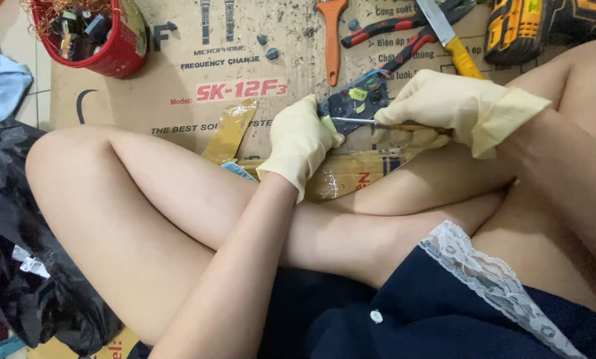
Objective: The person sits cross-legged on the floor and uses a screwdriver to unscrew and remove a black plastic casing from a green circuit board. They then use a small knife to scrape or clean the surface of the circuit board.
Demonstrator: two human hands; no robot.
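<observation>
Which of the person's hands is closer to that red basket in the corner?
Left. The left hand lies down and to the right of the red basket, across the cardboard; the right hand is farther right still.

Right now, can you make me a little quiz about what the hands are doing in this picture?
1. True or false: both hands wear pale rubber gloves.
2. Which hand holds the thin metal tool? A) left B) right
3. What colour is the basket at the top left?

Key:
1. True: the left hand and right hand are both gloved.
2. B; the left hand steadies the dark circuit board.
3. Red.
</observation>
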